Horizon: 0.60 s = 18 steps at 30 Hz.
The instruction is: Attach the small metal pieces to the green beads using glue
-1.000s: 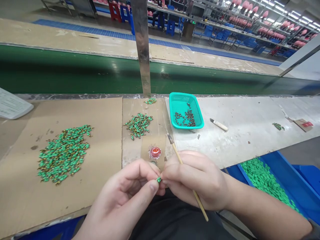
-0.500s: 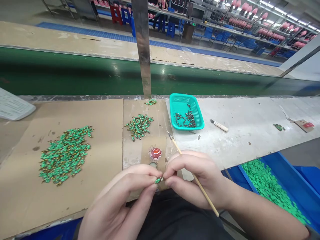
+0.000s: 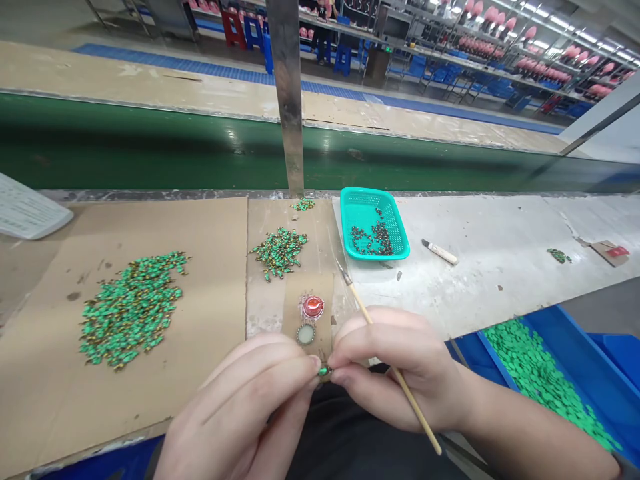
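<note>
Both hands [image 3: 320,380] are pinching one small green piece [image 3: 324,371] between fingertips, the right hand [image 3: 395,370] also holding a thin brush [image 3: 390,363], apparently fitting it, needing steady alignment.

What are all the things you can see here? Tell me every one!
small green piece: one, green, pinched between both hands
paintbrush: one, wooden, in the right hand
big pile: many, green and gold, left cardboard
small pile: many, green, middle cardboard
basket: one, teal, holds dark pieces
red cap: one, on cardboard
pale cap: one, below it
knife: one, white handle, on bench
blue bin: one, holds green pieces
left hand: one
right hand: one
</note>
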Each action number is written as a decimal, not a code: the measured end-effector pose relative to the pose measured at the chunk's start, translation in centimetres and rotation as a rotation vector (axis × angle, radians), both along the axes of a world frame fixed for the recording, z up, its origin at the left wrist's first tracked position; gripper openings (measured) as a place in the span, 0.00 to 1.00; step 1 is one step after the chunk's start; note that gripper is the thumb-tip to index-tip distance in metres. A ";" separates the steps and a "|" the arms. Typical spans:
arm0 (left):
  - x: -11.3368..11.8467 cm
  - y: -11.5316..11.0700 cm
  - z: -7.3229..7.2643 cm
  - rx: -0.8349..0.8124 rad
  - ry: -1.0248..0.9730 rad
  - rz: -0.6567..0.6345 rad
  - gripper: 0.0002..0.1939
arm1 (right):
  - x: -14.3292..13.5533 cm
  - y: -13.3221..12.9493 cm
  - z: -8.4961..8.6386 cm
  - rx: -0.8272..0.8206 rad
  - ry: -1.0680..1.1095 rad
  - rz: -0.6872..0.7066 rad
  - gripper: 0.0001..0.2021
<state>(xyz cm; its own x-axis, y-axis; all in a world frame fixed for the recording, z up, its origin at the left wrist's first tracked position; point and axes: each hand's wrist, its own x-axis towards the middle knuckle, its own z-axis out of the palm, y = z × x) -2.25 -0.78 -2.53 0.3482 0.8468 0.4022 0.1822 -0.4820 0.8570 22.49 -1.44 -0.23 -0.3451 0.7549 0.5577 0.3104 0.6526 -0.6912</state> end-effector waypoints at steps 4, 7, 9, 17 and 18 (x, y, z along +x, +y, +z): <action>0.0 0.3 0.2 0.158 0.059 -0.022 0.24 | -0.2 0.2 -0.3 0.027 0.019 0.006 0.04; 0.4 0.1 0.8 0.136 0.059 0.025 0.23 | -0.3 0.3 -0.5 0.032 0.029 0.021 0.05; 0.7 0.0 1.0 0.131 0.061 0.032 0.23 | -0.3 0.4 -0.6 0.028 0.032 0.023 0.05; 0.7 0.0 0.9 0.054 0.081 0.053 0.14 | -0.4 0.2 -0.9 0.010 0.035 -0.011 0.05; 0.7 0.0 0.8 0.041 0.082 0.049 0.12 | -0.4 0.2 -0.9 0.003 0.034 -0.010 0.05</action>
